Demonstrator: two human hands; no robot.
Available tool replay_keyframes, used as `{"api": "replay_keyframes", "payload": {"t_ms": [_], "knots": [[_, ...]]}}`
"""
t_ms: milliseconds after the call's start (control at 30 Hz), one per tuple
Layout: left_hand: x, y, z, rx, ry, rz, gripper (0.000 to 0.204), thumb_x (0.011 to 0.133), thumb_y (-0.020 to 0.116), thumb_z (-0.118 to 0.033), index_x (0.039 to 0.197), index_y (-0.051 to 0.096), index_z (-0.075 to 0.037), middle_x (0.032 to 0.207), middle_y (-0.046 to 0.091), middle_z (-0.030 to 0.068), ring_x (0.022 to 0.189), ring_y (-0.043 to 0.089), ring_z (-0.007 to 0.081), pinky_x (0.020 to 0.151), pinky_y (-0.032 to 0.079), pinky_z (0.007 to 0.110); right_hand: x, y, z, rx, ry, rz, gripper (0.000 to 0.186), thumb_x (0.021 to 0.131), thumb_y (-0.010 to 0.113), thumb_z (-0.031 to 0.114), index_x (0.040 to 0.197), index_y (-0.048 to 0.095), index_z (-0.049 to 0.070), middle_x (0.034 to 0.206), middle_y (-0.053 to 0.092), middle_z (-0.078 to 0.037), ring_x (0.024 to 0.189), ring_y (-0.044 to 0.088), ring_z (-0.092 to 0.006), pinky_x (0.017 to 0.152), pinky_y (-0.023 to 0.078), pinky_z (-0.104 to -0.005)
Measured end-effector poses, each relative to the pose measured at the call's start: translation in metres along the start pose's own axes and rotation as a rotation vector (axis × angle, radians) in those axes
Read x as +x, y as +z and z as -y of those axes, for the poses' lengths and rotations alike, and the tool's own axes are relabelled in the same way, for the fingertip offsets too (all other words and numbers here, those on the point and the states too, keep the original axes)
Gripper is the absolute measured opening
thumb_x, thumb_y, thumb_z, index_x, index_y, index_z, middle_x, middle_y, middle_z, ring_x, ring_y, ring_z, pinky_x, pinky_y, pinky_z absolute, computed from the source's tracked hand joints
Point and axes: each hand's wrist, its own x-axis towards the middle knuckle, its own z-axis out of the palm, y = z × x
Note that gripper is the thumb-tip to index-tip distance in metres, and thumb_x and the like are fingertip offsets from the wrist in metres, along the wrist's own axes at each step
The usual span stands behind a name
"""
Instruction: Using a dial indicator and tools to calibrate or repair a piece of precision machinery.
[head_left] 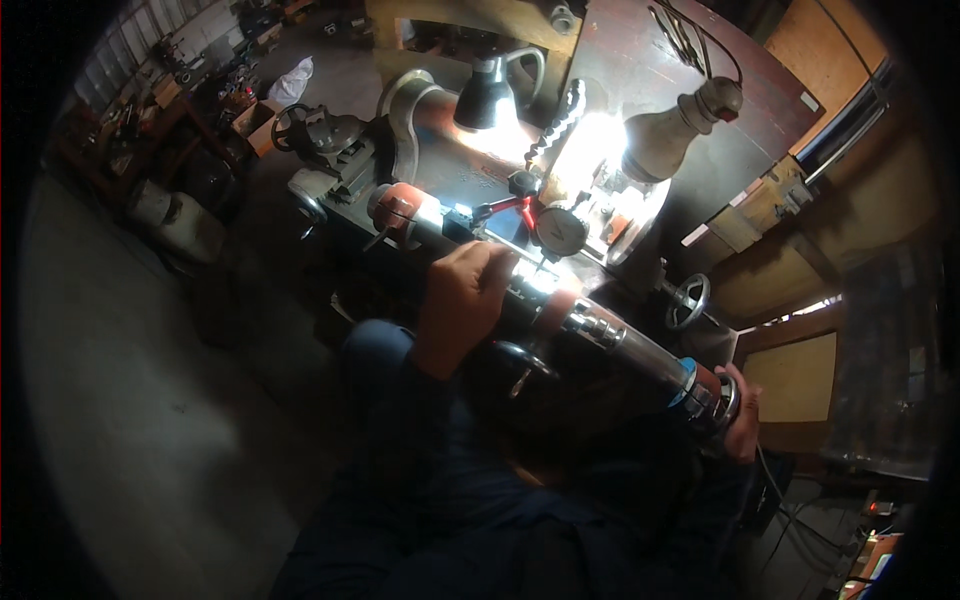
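My left hand (465,300) is closed, its fingers curled against the near side of a bright metal shaft (540,278); what its fingertips pinch, if anything, is hidden. Just right of those fingers, a round dial indicator (561,232) on a red-jointed arm (512,207) stands over the shaft, its stem pointing down at it. The shaft lies slantwise across a grinding-type machine. At the machine's right end my right hand (741,415) is wrapped around the rim of a small metal handwheel (728,398). A red-brown housing (403,207) is at the left end.
Two lit work lamps, a dark-shaded one (485,100) and a pale one (662,142), hang over the machine. A chrome handwheel (524,362) projects near my lap; another handwheel (688,302) sits at right. A vise-like machine part (335,140) and cluttered shelves (180,110) stand leftward.
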Motion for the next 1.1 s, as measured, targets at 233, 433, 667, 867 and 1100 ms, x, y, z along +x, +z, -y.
{"api": "replay_keyframes", "payload": {"t_ms": [233, 433, 667, 867, 1100], "knots": [[-0.008, 0.011, -0.001, 0.066, -0.043, 0.093, 0.016, 0.088, 0.065, -0.011, 0.091, 0.068, 0.004, 0.081, 0.069, 0.0189, 0.075, 0.070, 0.0303, 0.067, 0.052, 0.035, -0.018, 0.042, -0.001, -0.749, -0.390, -0.086, 0.051, 0.101, 0.041, 0.033, 0.138, 0.044, -0.002, 0.135, 0.052, -0.020, 0.128, 0.048, -0.0310, 0.109, 0.033, -0.0396], [-0.011, 0.014, -0.005, 0.027, -0.168, 0.175, 0.017, 0.086, 0.066, -0.012, 0.090, 0.069, 0.004, 0.078, 0.069, 0.0197, 0.071, 0.070, 0.0315, 0.064, 0.053, 0.035, -0.024, 0.052, -0.018, -0.756, -0.564, -0.202, 0.059, 0.100, 0.038, 0.043, 0.139, 0.043, -0.001, 0.140, 0.048, -0.021, 0.129, 0.047, -0.0343, 0.110, 0.033, -0.0436], [-0.011, 0.022, -0.011, 0.204, -0.018, 0.144, 0.013, 0.084, 0.066, -0.010, 0.084, 0.067, 0.003, 0.075, 0.066, 0.0200, 0.071, 0.068, 0.0354, 0.063, 0.052, 0.040, -0.023, 0.051, -0.022, -0.731, -0.608, -0.247, 0.062, 0.100, 0.040, 0.047, 0.139, 0.043, -0.002, 0.141, 0.048, -0.021, 0.130, 0.046, -0.0338, 0.110, 0.033, -0.0435], [-0.023, 0.041, -0.028, 0.370, -0.106, 0.067, 0.015, 0.083, 0.065, -0.008, 0.072, 0.061, 0.001, 0.070, 0.062, 0.0216, 0.069, 0.065, 0.0391, 0.059, 0.051, 0.044, -0.023, 0.050, -0.022, -0.738, -0.617, -0.235, 0.060, 0.101, 0.038, 0.044, 0.139, 0.042, -0.002, 0.141, 0.047, -0.021, 0.131, 0.045, -0.0335, 0.110, 0.033, -0.0437], [-0.021, 0.036, -0.017, 0.253, -0.138, 0.143, 0.016, 0.086, 0.064, -0.009, 0.074, 0.060, 0.001, 0.069, 0.061, 0.0224, 0.069, 0.064, 0.0403, 0.058, 0.049, 0.045, -0.023, 0.052, -0.022, -0.726, -0.621, -0.202, 0.059, 0.102, 0.037, 0.043, 0.138, 0.042, -0.002, 0.141, 0.047, -0.020, 0.131, 0.044, -0.0334, 0.110, 0.032, -0.0441]]}}
